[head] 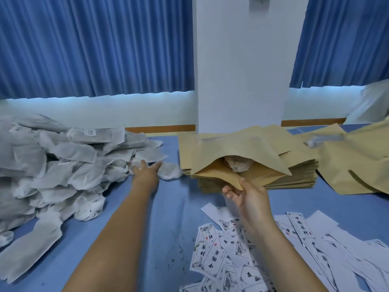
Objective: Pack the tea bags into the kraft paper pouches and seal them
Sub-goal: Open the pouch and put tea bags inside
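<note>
firstly, the right hand pinches the near lip of a brown kraft paper pouch, with the thumb on top of the lower flap and the fingers curled beneath it. the pouch's mouth gapes wide toward the camera, the upper flap lifted like a tent. inside, at the back, sits a crumpled white tea bag. the pouch rests on top of a stack of flat kraft pouches, which lies at the centre of the blue table cover.

the left hand is stretched out well apart from the right, fingers straight and spread, thumb off to the side. its fingertips touch the near edge of a heap of white tea bags that fills the left side of the table. i cannot tell whether any single bag is caught under the palm.

near the right forearm, scattered white paper labels printed with black characters overlap one another. further right, loose kraft pouches lie in a blurred, untidy spread. behind the table hang blue pleated curtains on either side of a white pillar.
</note>
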The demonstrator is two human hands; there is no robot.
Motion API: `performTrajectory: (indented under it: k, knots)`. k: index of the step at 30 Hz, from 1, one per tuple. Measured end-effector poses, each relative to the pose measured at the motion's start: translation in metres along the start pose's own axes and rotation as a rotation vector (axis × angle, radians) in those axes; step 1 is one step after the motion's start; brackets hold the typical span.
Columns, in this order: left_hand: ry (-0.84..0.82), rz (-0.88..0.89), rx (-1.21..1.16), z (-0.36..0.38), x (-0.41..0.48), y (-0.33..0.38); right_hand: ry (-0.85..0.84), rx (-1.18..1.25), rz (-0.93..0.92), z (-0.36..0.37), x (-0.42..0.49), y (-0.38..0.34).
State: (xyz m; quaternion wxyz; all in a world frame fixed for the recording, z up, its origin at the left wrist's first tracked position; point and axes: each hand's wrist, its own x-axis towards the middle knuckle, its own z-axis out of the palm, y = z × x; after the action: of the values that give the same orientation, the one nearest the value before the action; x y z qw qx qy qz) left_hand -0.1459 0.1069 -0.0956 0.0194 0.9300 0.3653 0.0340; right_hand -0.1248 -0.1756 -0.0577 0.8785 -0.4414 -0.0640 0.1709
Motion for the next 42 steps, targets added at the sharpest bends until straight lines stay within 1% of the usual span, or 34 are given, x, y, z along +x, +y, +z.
performTrajectory:
  k: [2, 5, 6, 9, 12, 14, 16, 19, 20, 23, 26, 27, 28, 29, 31, 32, 34, 35, 36, 37, 38, 39, 40, 41, 42]
  knots:
    - [0.070, -0.040, 0.074, 0.007, 0.014, 0.004, -0.008, -0.012, -0.014, -0.007, 0.005, 0.003]
    - [0.199, -0.060, 0.315, 0.010, 0.020, -0.001, -0.004, -0.010, -0.036, -0.012, 0.009, 0.004]
    - [0.231, -0.061, 0.346, 0.009, 0.021, -0.004, -0.005, 0.006, -0.044, -0.014, 0.010, 0.004]
    - [0.251, -0.042, 0.313, 0.003, 0.014, -0.009, -0.022, 0.033, -0.049, -0.014, 0.011, 0.005]
    - [0.234, 0.054, 0.266, 0.002, -0.020, 0.001, -0.023, 0.025, -0.038, -0.014, 0.006, 0.005]
    - [0.188, 0.100, 0.212, -0.002, -0.055, 0.011, -0.019, 0.016, -0.029, -0.013, 0.002, 0.003]
    - [0.115, 0.108, 0.164, -0.010, -0.093, 0.014, -0.021, -0.021, -0.029, -0.010, -0.003, -0.002]
    - [-0.046, 0.050, -0.024, -0.021, -0.138, 0.009, -0.031, -0.059, -0.053, 0.000, -0.014, -0.011]
    - [-0.054, 0.035, -0.072, -0.025, -0.147, 0.009, -0.033, -0.060, -0.057, 0.004, -0.017, -0.011]
    - [0.010, -0.003, -0.125, -0.035, -0.164, 0.014, -0.061, -0.087, -0.046, 0.011, -0.036, -0.012]
    - [-0.184, 0.026, -0.089, -0.025, -0.155, 0.016, -0.080, -0.105, -0.056, 0.007, -0.057, -0.009]
    - [-0.206, 0.028, -0.099, -0.019, -0.151, 0.014, -0.084, -0.109, -0.054, 0.002, -0.064, -0.008]
    - [-0.167, 0.025, -0.123, -0.012, -0.147, 0.012, -0.088, -0.109, -0.050, -0.004, -0.069, -0.008]
    - [-0.072, 0.014, -0.150, -0.005, -0.146, 0.010, -0.095, -0.103, -0.046, -0.011, -0.074, -0.009]
    - [0.172, -0.024, -0.195, 0.002, -0.147, 0.006, -0.100, -0.073, -0.042, -0.021, -0.079, -0.012]
    - [0.239, -0.057, -0.242, 0.002, -0.149, 0.004, -0.093, -0.056, -0.044, -0.024, -0.079, -0.014]
    - [0.344, -0.106, -0.410, -0.005, -0.155, -0.001, -0.081, -0.038, -0.056, -0.024, -0.079, -0.017]
    - [0.432, -0.085, -0.520, -0.011, -0.159, -0.004, -0.082, -0.038, -0.058, -0.022, -0.080, -0.017]
    - [0.545, -0.001, -0.610, -0.018, -0.165, -0.005, -0.083, -0.040, -0.058, -0.021, -0.079, -0.016]
    - [0.609, 0.133, -0.645, -0.023, -0.174, -0.004, -0.083, -0.044, -0.058, -0.020, -0.079, -0.015]
    - [0.571, 0.296, -0.619, -0.025, -0.185, -0.002, -0.083, -0.050, -0.059, -0.019, -0.079, -0.014]
    - [0.447, 0.457, -0.598, -0.023, -0.195, 0.000, -0.083, -0.052, -0.060, -0.019, -0.079, -0.013]
    - [0.259, 0.574, -0.571, -0.021, -0.205, 0.002, -0.076, -0.050, -0.059, -0.018, -0.078, -0.012]
    - [0.089, 0.625, -0.539, -0.017, -0.211, 0.002, -0.068, -0.052, -0.057, -0.019, -0.077, -0.011]
    - [-0.031, 0.627, -0.528, -0.014, -0.214, 0.002, -0.062, -0.061, -0.058, -0.019, -0.076, -0.011]
